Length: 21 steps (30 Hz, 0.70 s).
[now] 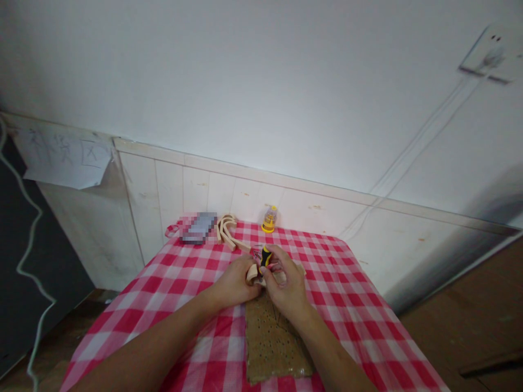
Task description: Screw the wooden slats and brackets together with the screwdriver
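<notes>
My right hand [286, 280] has its fingers closed round a short black and yellow screwdriver [265, 257], held upright with the handle on top. My left hand [239, 280] grips a pale wooden piece [252, 272] right beside it. The screwdriver's tip is hidden among my fingers and the wood. Both hands are over the far end of a brown cardboard piece [275, 343] dotted with small holes. Just beyond my left hand lie several curved strips of pale wood [227, 231].
A red and white checked cloth [204, 321] covers the table. Near its back edge stands a yellow-based clear container [269, 219], and a pixelated flat object [199, 227] lies at the back left. A white panelled wall [229, 188] rises behind the table.
</notes>
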### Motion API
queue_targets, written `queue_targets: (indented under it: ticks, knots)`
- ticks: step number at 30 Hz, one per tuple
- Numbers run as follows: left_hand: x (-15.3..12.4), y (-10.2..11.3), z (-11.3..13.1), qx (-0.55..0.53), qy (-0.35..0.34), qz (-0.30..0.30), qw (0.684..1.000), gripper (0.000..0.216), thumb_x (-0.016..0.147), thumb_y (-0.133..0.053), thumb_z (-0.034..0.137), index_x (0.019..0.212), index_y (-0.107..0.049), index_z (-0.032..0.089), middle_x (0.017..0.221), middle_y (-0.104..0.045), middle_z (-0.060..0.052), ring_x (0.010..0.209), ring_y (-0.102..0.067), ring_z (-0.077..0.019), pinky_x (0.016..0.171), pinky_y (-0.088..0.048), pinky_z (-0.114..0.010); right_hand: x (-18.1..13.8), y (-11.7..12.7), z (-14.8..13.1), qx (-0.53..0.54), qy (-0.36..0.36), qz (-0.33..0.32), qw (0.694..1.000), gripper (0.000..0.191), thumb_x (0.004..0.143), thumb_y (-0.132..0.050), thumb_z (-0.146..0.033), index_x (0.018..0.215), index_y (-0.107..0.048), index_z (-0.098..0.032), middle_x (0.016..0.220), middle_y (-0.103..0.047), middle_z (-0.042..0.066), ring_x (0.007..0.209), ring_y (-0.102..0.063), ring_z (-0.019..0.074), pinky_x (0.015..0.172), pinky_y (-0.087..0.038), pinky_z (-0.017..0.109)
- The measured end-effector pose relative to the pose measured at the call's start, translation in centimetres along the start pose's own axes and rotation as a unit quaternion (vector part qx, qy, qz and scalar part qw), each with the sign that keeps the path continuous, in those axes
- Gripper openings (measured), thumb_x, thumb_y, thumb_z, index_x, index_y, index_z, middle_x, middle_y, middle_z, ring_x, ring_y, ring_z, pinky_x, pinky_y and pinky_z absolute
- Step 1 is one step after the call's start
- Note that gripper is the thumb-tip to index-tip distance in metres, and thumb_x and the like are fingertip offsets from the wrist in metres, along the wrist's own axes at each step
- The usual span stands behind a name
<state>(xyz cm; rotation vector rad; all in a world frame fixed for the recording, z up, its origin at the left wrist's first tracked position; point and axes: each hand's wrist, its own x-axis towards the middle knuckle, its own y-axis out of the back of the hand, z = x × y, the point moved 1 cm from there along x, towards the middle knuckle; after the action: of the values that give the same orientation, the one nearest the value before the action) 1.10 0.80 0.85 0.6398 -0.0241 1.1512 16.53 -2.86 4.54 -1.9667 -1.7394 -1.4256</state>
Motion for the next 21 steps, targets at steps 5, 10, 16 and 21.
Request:
queue_targets:
  ticks: [5, 10, 16, 21]
  knots:
    - [0.04, -0.03, -0.02, 0.001, -0.008, 0.002, 1.0, 0.02, 0.062, -0.064, 0.01, 0.08, -0.059, 0.016, 0.079, -0.059, 0.001, 0.07, -0.055, -0.0144, 0.061, -0.039, -0.023, 0.22, 0.1, -0.29, -0.017, 0.021, 0.006, 1.0, 0.047, 0.083, -0.064, -0.011, 0.127, -0.062, -0.027, 0.107, -0.075, 0.004, 0.073, -0.072, 0.0168, 0.072, -0.063, 0.03]
    - [0.12, -0.03, 0.09, -0.005, -0.016, 0.003, 1.0, 0.021, 0.062, -0.063, 0.008, 0.081, -0.06, 0.016, 0.08, -0.059, 0.002, 0.07, -0.055, -0.0138, 0.062, -0.04, -0.023, 0.31, 0.07, -0.37, -0.024, 0.028, 0.005, 0.999, 0.046, 0.084, -0.065, -0.012, 0.126, -0.062, -0.028, 0.11, -0.074, 0.005, 0.079, -0.072, 0.0182, 0.074, -0.063, 0.031]
    - [0.1, -0.03, 0.07, -0.004, -0.027, 0.008, 1.0, 0.024, 0.062, -0.064, 0.007, 0.083, -0.063, 0.017, 0.082, -0.063, 0.001, 0.072, -0.056, -0.0143, 0.065, -0.042, -0.023, 0.08, -0.05, -0.09, -0.008, 0.035, 0.0, 0.999, 0.048, 0.084, -0.065, -0.011, 0.129, -0.062, -0.028, 0.112, -0.074, 0.006, 0.089, -0.074, 0.0204, 0.079, -0.064, 0.033]
    - [0.17, 0.02, -0.11, 0.008, -0.03, -0.009, 0.999, 0.022, 0.063, -0.064, 0.01, 0.085, -0.065, 0.017, 0.083, -0.065, -0.001, 0.073, -0.058, -0.0161, 0.066, -0.042, -0.025, -0.32, -0.19, 0.18, 0.001, 0.034, -0.035, 0.999, 0.052, 0.087, -0.058, -0.01, 0.136, -0.057, -0.028, 0.124, -0.073, 0.007, 0.105, -0.073, 0.0232, 0.094, -0.061, 0.039]
